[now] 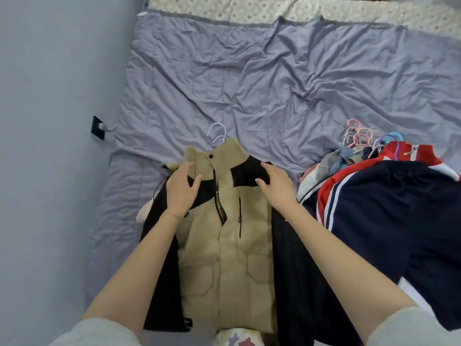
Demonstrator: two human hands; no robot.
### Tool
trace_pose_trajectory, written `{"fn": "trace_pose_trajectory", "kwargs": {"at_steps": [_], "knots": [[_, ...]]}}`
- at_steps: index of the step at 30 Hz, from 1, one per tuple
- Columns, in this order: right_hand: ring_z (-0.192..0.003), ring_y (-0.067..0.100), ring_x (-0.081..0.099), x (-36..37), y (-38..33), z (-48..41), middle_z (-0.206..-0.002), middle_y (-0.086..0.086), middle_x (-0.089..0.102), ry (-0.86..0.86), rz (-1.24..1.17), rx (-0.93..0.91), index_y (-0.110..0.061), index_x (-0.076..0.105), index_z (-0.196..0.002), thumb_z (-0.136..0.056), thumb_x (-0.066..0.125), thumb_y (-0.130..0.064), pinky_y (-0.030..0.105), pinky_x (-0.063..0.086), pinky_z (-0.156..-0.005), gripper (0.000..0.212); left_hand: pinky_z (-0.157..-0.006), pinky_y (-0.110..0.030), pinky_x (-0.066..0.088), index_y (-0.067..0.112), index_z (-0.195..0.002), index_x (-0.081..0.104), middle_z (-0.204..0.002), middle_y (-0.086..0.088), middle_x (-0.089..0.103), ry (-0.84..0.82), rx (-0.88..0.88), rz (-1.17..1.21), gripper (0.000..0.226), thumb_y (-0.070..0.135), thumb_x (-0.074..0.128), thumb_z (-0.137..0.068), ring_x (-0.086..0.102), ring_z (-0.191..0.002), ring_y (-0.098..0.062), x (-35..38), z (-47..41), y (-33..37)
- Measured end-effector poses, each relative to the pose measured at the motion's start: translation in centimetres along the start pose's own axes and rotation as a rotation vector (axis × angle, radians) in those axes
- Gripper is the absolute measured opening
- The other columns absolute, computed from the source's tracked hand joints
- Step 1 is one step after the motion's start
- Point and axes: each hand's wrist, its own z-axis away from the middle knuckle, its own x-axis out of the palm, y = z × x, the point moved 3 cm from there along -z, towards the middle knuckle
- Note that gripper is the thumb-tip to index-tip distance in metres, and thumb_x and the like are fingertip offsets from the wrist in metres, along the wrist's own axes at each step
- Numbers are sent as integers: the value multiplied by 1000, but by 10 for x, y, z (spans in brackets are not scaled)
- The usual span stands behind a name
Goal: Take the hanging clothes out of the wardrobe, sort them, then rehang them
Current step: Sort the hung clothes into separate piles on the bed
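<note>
Where the jacket (232, 221) is being laid: flat on the bed (274, 83), front up, collar pointing away, dark cloth (162, 270) showing at both sides.
Hanger (217, 132): its white hook is being shown just above the collar.
Left hand (183, 187): being rested on the left-side shoulder, fingers fairly straight, thumb spread.
Right hand (275, 186): being rested on the other shoulder's black patch, well apart from the left.
Pile (386, 208): hangered clothes being heaped just right of the jacket.
</note>
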Motion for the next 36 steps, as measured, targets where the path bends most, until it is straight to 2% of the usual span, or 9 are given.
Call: {"fn": "trace_pose_trajectory", "kwargs": {"at_steps": [7,11,15,17,20,24,30,34,36], "knots": [[-130,24,46,-73,3,85,-140,5,53,133,-63,-54,-17,45,-144,-96,57,-20,41,37,-109,49,-117,-48,25,18,-139,52,-146,-1,49,-81,274,-88,43,28,55,-98,37,-141,-20,3,76,102],[-126,20,48,-115,19,147,-137,1,55,237,-82,-100,-19,48,-141,-94,60,-19,34,37,-107,48,-121,-41,14,20,-140,51,-151,3,43,-83,335,-66,41,29,53,-100,29,-145,-17,16,137,165],[-128,20,46,-153,51,214,-138,1,55,326,-163,-113,-17,49,-140,-92,62,-15,29,32,-106,50,-120,-44,19,18,-143,48,-150,1,45,-37,415,-60,45,28,54,-99,31,-144,-21,34,204,222],[-130,20,44,-172,70,244,-140,0,53,340,-200,-131,-17,49,-140,-92,62,-15,31,33,-108,50,-120,-40,19,17,-143,47,-149,0,46,15,446,-50,46,27,56,-99,32,-144,-22,44,239,247],[-133,18,41,-203,102,290,-142,-2,51,349,-230,-170,-18,47,-142,-95,59,-18,34,33,-111,49,-118,-31,17,16,-143,47,-149,1,46,90,426,-32,47,25,56,-98,30,-144,-21,64,290,278],[-139,17,35,-240,149,350,-148,-2,44,340,-251,-202,-20,43,-145,-97,56,-21,36,30,-115,50,-119,-43,24,15,-144,45,-149,0,46,142,377,19,47,26,54,-99,31,-144,-20,94,356,316],[-141,13,31,-293,205,408,-151,-6,41,364,-274,-201,-22,40,-147,-98,55,-23,40,29,-117,51,-118,-43,27,16,-141,48,-146,0,48,152,372,140,46,19,58,-97,34,-142,-22,124,421,361],[-138,9,33,-315,232,422,-148,-10,43,414,-340,-201,-23,43,-146,-98,56,-22,37,31,-115,50,-117,-47,29,14,-142,48,-146,0,48,159,377,134,48,17,60,-96,36,-141,-22,135,435,377],[-137,6,33,-321,242,422,-147,-12,43,418,-368,-184,-25,43,-145,-97,57,-22,34,32,-115,50,-118,-47,28,14,-142,47,-146,3,47,153,383,132,48,16,59,-96,34,-142,-15,140,435,382]]}}
